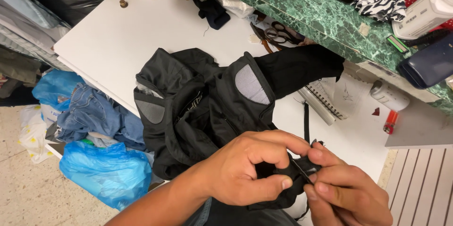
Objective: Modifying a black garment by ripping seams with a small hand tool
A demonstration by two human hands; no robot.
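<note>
Nearest the camera, the left hand (245, 169) and right hand (344, 188) meet with fingers curled tight, both pinching a fold of the black jacket (207, 108) around what looks like its zipper. The jacket lies crumpled on the white table (141, 32), its long axis running from the hands up-left, one sleeve stretched rightward. Beyond the jacket bare tabletop stays open; scissors (278, 32) lie just behind it under the green marble counter (302, 4).
</note>
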